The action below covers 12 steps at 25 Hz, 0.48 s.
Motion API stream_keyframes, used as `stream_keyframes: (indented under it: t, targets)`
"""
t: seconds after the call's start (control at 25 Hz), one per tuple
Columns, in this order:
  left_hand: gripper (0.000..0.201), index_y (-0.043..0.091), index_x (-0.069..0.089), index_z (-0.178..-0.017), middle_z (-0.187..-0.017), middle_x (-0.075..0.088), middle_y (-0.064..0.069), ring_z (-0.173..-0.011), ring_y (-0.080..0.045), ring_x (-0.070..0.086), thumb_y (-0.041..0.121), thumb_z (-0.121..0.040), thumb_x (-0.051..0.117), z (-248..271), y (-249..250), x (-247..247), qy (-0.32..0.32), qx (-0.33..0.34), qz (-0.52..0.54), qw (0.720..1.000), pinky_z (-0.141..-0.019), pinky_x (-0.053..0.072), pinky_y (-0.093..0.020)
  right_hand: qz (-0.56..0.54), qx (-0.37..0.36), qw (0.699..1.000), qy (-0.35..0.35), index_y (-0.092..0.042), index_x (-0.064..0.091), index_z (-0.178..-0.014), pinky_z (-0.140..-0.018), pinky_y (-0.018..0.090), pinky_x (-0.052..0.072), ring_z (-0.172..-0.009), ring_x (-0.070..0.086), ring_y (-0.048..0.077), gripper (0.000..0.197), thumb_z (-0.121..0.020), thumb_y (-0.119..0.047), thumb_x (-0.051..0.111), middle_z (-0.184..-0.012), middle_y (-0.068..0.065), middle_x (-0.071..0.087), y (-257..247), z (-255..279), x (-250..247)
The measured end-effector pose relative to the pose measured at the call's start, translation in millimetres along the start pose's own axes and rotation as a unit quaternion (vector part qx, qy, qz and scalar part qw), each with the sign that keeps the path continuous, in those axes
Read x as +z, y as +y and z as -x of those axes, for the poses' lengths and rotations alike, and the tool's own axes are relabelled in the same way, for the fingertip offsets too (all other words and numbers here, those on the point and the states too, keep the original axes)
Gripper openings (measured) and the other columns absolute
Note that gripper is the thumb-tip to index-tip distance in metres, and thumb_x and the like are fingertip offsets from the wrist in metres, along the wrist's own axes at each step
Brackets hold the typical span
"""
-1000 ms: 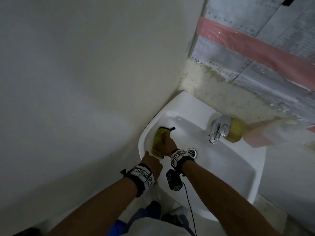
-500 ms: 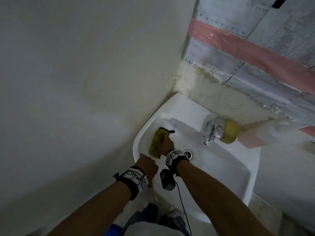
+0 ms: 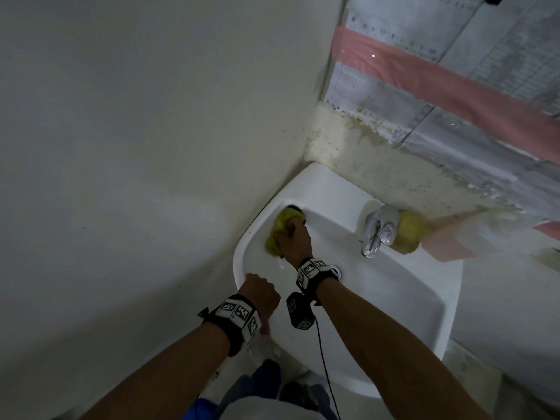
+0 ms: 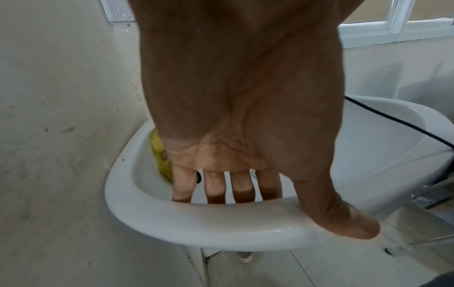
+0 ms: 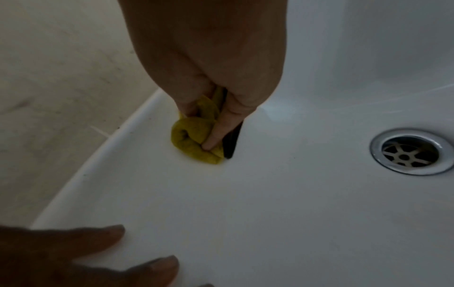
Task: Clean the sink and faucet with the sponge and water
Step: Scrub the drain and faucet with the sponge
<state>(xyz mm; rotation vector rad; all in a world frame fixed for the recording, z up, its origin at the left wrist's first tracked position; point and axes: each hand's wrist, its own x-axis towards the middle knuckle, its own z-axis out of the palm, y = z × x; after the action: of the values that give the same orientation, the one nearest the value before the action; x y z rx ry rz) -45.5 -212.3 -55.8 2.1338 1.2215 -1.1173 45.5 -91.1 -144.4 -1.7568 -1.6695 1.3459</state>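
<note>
here right hand (image 3: 295, 241) grips the yellow sponge (image 3: 280, 230) on the sink (image 3: 424, 313) wall; left hand (image 3: 260, 294) clasps its rim.

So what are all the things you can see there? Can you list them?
white ceramic sink: one, white, in the wall corner
yellow sponge with a dark side: one, yellow, against the basin's left inner wall
chrome faucet: one, silver, on the back ledge
round metal drain: one, silver, at the basin bottom
yellowish round object: one, behind the faucet; what it is I cannot tell
pink tape strip: one plainly seen, pink, across the grey panel above
black cable: one, hanging from the right wrist
left hand: fingers inside the sink's front rim, thumb outside
right hand: grips the sponge
</note>
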Motion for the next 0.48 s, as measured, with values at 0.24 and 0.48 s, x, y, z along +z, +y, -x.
stream_keyframes:
  t: [0.24, 0.48]
  targets:
    - [0.07, 0.017, 0.064, -0.128, -0.127, 0.063, -0.008, -0.121, -0.031, 0.058, 0.065, -0.079, 0.075, 1, 0, 3, 0.005, -0.001, -0.003, 1.0, -0.111, 0.037, -0.049, -0.018, -0.046, 0.998, 0.036, -0.008, 0.053, -0.129, -0.09, 0.033, 0.046, -0.111, 0.056, 0.027, 0.04, -0.092, -0.011, 0.067, -0.127, 0.014, 0.055, 5, -5, -5]
    - [0.07, 0.016, 0.06, -0.132, -0.13, 0.061, -0.009, -0.123, -0.031, 0.055, 0.063, -0.082, 0.073, 0, -1, 8, 0.002, -0.008, 0.002, 1.0, -0.114, 0.032, -0.048, 0.104, 0.058, 0.993, 0.024, -0.009, 0.054, -0.13, -0.09, 0.039, 0.048, -0.118, 0.057, 0.038, 0.041, -0.092, -0.016, 0.067, -0.137, 0.016, 0.05, 54, -4, -31]
